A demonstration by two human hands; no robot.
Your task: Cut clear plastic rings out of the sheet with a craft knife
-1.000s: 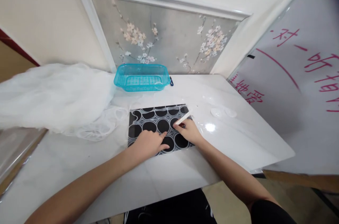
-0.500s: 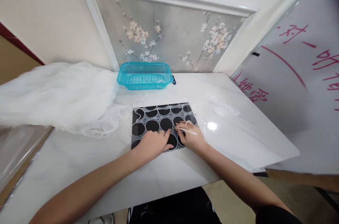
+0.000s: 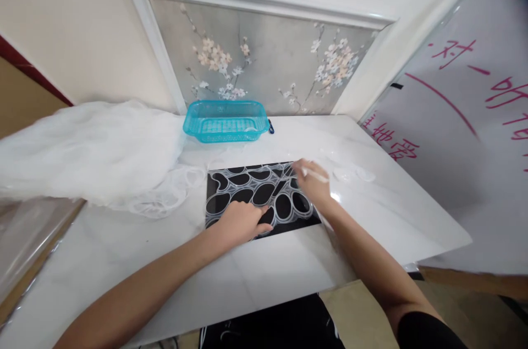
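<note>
A black sheet (image 3: 299,222) lies on the white table, with a whitish translucent net of large round holes (image 3: 273,203) spread over it. My left hand (image 3: 239,221) rests on the net's near part, index finger and thumb stretched out and pressing it down. At the sheet's far right corner, my right hand (image 3: 314,181) is closed around a thin white pen-like stick (image 3: 317,175); motion blurs its fingertips. From there the net is drawn out in slanting strands, and its holes near that hand are stretched into long ovals.
A heap of sheer white fabric (image 3: 86,151) covers the table's left, with loose net loops (image 3: 160,195) beside it. A blue plastic basket (image 3: 225,137) stands by the wall, a small dark blue object (image 3: 271,126) next to it. Clear round pieces (image 3: 350,173) lie right. A whiteboard (image 3: 445,189) borders the right.
My right hand has moved up and to the right, away from my left hand. The net's round holes are now pulled into slanted ovals. My left hand has stayed in place.
</note>
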